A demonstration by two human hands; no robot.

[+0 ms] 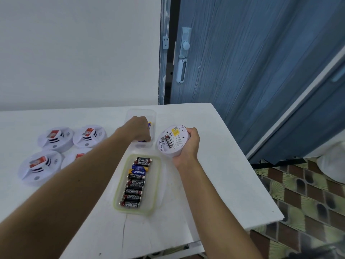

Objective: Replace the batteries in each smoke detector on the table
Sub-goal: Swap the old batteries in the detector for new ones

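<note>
My right hand (pixel 188 144) grips a white round smoke detector (pixel 170 141), tilted with its back facing me; one black battery lies in its open compartment. My left hand (pixel 139 130) reaches into a small clear container (pixel 130 114) at the back, fingers curled down over purple batteries (pixel 149 124); whether it holds one is hidden. In front of that stands a green-rimmed clear tray (pixel 155 186) with a row of several black and blue batteries (pixel 134 184). Several more white detectors (pixel 56 139) lie on the left of the white table (pixel 214 184), one partly hidden by my left forearm.
The table's right edge drops off to a patterned tile floor (pixel 298 193). A blue door (pixel 252 62) stands behind the table's far right corner, and a white wall runs along the back. A white object (pixel 332 165) sits on the floor at the far right.
</note>
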